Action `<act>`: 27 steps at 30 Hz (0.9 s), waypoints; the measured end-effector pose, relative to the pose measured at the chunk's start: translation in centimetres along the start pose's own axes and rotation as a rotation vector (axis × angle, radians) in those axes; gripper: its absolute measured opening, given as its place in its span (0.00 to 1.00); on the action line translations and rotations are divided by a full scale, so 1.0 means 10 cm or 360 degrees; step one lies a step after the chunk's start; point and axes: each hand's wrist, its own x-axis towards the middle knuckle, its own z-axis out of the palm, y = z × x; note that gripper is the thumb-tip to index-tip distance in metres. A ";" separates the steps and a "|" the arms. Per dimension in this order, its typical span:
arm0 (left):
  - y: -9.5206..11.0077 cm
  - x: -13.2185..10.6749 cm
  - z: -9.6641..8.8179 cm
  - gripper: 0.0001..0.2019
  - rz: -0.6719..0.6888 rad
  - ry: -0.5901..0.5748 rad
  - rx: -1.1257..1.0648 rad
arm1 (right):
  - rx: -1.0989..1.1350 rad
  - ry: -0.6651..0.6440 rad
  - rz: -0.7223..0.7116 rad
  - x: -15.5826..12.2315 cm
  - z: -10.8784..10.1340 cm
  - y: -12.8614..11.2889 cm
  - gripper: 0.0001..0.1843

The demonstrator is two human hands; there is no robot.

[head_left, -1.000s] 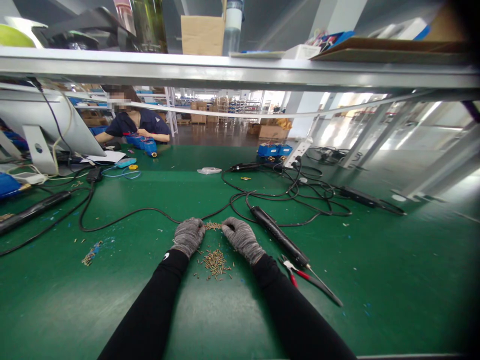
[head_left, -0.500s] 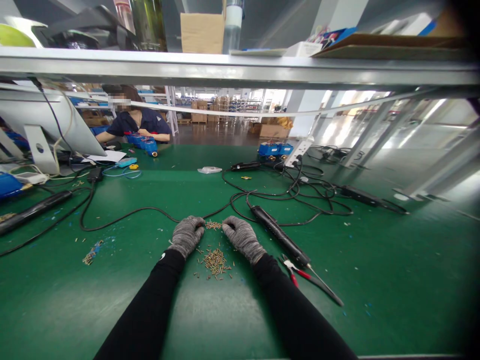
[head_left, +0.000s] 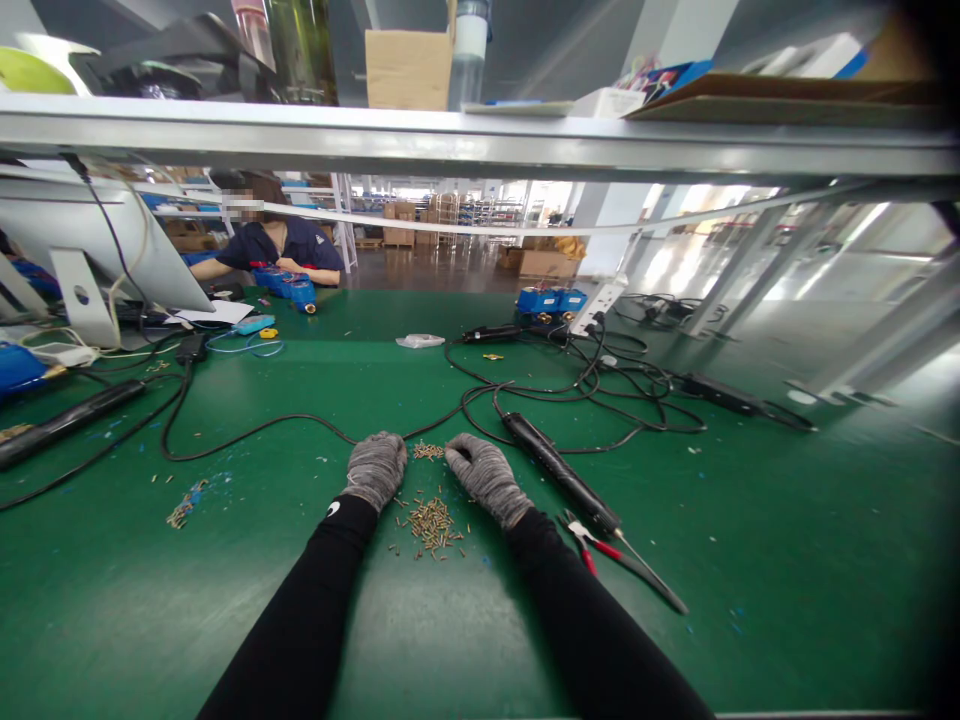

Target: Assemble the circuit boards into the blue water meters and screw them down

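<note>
My left hand point(head_left: 376, 468) and my right hand point(head_left: 484, 476) wear grey knit gloves and rest on the green table mat point(head_left: 225, 600), fingers curled inward. Between their fingertips lies a small cluster of brass screws point(head_left: 427, 451). A bigger pile of the same brass screws point(head_left: 429, 524) sits between my wrists. What the curled fingers hold, if anything, is hidden. Black sleeves cover both forearms.
A black electric screwdriver point(head_left: 559, 470) with its cable lies right of my right hand, red-handled pliers point(head_left: 592, 545) beside it. Black cables point(head_left: 247, 432) loop across the mat. A person in dark blue point(head_left: 274, 250) works at the far left. A monitor point(head_left: 82, 250) stands left.
Both hands stay in nearly the same place; my left hand has shifted very slightly. The screw piles look unchanged.
</note>
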 end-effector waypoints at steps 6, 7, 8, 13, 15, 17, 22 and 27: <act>0.12 -0.16 -0.26 0.09 0.0191 -0.0108 -0.0500 | -0.0018 0.0022 0.0000 0.02 0.02 0.03 0.10; 0.15 -0.20 -0.31 0.09 0.0248 -0.0162 -0.0596 | -0.0022 0.0022 0.0000 0.02 0.02 0.03 0.10; 0.17 -0.22 -0.34 0.08 0.0291 -0.0207 -0.0681 | -0.0029 0.0020 0.0000 0.02 0.02 0.03 0.10; 0.14 -0.20 -0.29 0.09 0.0251 -0.0133 -0.0899 | -0.0090 -0.0011 -0.0008 0.01 0.03 0.05 0.10; 0.07 -0.15 -0.23 0.09 0.0179 -0.0027 -0.0910 | -0.0132 -0.0032 -0.0031 0.01 0.02 0.04 0.10; 0.01 -0.11 -0.19 0.09 0.0122 0.0071 -0.0905 | -0.0185 -0.0063 -0.0064 0.00 0.02 0.04 0.10; -0.04 -0.09 -0.16 0.10 0.0072 0.0181 -0.0877 | -0.0348 -0.0178 -0.0116 -0.01 0.05 -0.01 0.12; -0.03 -0.09 -0.14 0.10 0.0079 0.0172 -0.0835 | -0.0493 -0.0236 -0.0106 0.01 0.05 -0.06 0.12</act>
